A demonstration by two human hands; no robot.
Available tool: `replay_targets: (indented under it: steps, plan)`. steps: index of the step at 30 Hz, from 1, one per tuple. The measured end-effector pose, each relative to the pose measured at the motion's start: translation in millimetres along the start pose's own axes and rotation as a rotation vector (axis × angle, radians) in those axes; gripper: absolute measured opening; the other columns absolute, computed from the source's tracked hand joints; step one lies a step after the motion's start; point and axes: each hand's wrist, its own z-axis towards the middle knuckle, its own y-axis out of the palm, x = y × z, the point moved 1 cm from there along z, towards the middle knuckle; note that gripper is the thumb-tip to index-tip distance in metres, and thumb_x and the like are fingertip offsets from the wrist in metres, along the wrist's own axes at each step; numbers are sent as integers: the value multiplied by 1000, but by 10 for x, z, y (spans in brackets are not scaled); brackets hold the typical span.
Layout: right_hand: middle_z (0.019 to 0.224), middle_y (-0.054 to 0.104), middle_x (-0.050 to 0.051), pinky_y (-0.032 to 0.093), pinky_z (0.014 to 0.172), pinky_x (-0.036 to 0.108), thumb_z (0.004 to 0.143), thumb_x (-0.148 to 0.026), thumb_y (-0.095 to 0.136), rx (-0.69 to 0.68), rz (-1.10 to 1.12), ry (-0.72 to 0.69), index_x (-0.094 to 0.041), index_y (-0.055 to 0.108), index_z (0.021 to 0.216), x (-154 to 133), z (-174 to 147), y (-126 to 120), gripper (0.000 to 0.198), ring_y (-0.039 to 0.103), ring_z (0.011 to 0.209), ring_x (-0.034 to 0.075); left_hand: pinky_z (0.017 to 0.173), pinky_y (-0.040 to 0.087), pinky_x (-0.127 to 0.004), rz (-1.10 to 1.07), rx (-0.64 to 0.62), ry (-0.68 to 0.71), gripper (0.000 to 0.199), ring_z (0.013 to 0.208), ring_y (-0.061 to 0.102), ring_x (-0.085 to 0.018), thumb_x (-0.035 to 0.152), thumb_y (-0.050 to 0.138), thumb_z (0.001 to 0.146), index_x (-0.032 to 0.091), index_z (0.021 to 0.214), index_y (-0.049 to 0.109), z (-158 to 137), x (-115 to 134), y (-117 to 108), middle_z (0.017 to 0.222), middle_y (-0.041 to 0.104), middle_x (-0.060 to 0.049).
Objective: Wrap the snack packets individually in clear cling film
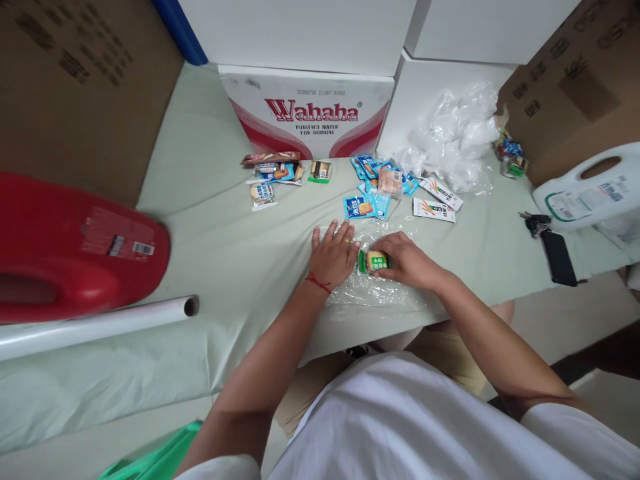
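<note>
My left hand (334, 257) lies flat with fingers spread on the left side of a clear plastic bag (370, 293), which is laid out on the green cloth. Between my hands is a small green-and-clear wrapped biscuit pack (373, 261), resting over the bag. The thumb and fingers of my right hand (407, 260) close around its right end. Just beyond lie blue biscuit packets (359, 207), a pinkish wrapped snack (390, 182) and two white stick-shaped packets (434, 210). Farther left are another wrapped biscuit (320, 171) and several mixed snack packs (263, 194).
A Wahaha water carton (313, 113) stands at the back, with crumpled clear bags (450, 137) to its right. On the left are a red jug (85, 247) and a white roll (100, 325). A white bottle (590, 190) and a black phone-like object (559, 259) lie right.
</note>
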Motion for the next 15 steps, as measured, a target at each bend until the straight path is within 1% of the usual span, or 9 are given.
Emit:
replay_targets:
  steps: [2, 5, 7, 10, 12, 15]
  plan:
    - [125, 68, 13, 44, 103, 46, 91, -48, 76, 24, 20, 22, -22, 68, 129, -13, 9, 6, 46, 56, 122, 33, 133, 13, -63, -5, 3, 0, 61, 162, 30, -27, 44, 20, 111, 23, 161, 48, -1, -1, -1, 170, 42, -7]
    - [130, 68, 12, 45, 101, 46, 89, -47, 79, 14, -15, 48, -24, 64, 135, -79, 32, 60, 54, 55, 123, 35, 134, 13, -62, -9, 4, 0, 60, 162, 30, -27, 44, 20, 111, 24, 160, 48, -2, -4, 1, 171, 42, -6]
    - [134, 66, 14, 45, 100, 48, 87, -42, 80, -8, -88, 74, -24, 62, 138, -131, 46, 101, 57, 54, 125, 37, 134, 13, -62, -9, 3, -3, 60, 162, 30, -27, 44, 20, 111, 24, 160, 48, -2, -4, 1, 171, 42, -6]
    - [133, 67, 16, 44, 100, 49, 90, -32, 75, -31, -173, 95, -21, 62, 138, -187, 63, 132, 51, 54, 123, 38, 133, 13, -63, -5, 5, -3, 61, 162, 30, -27, 44, 19, 111, 22, 160, 48, -2, 0, -2, 171, 42, -6]
    - [131, 68, 16, 43, 100, 50, 90, -27, 72, -41, -183, 80, -20, 63, 137, -199, 66, 126, 49, 54, 122, 37, 133, 13, -63, -1, 7, 1, 61, 162, 30, -27, 44, 18, 111, 22, 160, 48, -5, 3, 0, 171, 42, -6]
    - [134, 68, 15, 41, 103, 49, 89, -23, 70, -50, -175, 25, -21, 62, 139, -195, 53, 97, 51, 54, 124, 36, 133, 13, -63, 10, 11, 4, 61, 162, 30, -27, 44, 19, 111, 22, 161, 46, -8, -2, 22, 171, 41, -6]
